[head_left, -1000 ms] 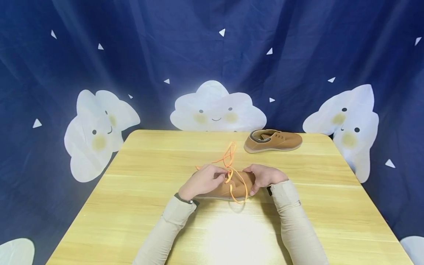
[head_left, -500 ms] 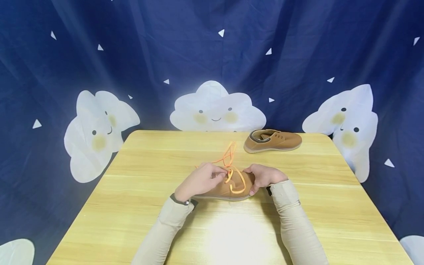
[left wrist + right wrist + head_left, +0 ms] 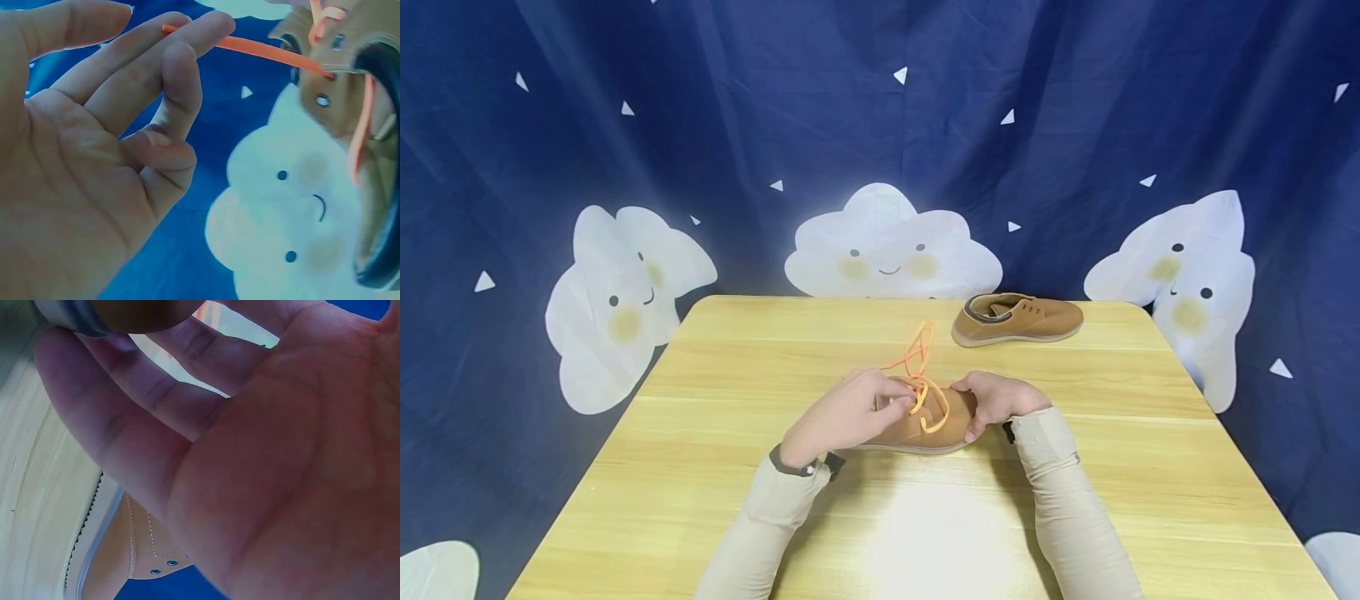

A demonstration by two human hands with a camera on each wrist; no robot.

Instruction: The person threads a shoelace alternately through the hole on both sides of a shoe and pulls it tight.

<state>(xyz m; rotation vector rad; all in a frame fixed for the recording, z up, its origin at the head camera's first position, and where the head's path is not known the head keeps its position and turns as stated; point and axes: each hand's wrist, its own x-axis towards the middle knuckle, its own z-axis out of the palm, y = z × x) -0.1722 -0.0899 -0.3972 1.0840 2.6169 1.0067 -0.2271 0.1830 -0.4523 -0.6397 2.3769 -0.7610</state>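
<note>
Here, left hand pinches lace, right grips shoe.

The brown, low-cut, leather-look shoe is smooth and matt, its small round silvery eyelets shiny metal. The flat orange lace looks like matt cloth. The pale yellow wood-grain tabletop is smooth, glossy under glare; the dark blue cloud-printed curtain is softly folded cloth.
</note>
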